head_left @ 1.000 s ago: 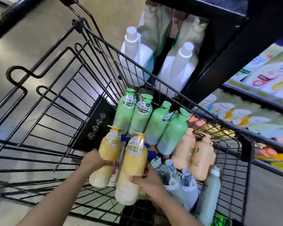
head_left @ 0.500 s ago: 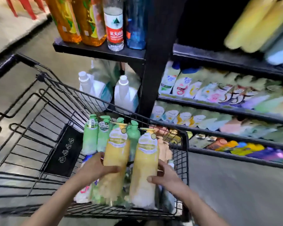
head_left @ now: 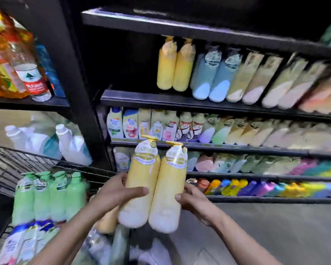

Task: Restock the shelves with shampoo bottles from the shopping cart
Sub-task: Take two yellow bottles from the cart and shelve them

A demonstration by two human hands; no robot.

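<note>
- Yellow shampoo bottles, two of them, are held side by side and touching, raised above the shopping cart (head_left: 17,159) and in front of the shelves (head_left: 199,100): the carry step, judged from this.
- Left hand (head_left: 113,194) curls around the left bottle (head_left: 139,186), thumb across its front.
- Right hand (head_left: 195,199) grips the right bottle (head_left: 167,192) from its outer side, thumb on the front.
- Matching yellow bottles (head_left: 175,64) stand at about 12 o'clock from the pair, with dark bare shelf to their left.
- Next move likely calls for lifting both upright into that gap, pumps clearing the shelf above.
- Green bottles (head_left: 48,194) remain in the cart at 9 o'clock.
</note>
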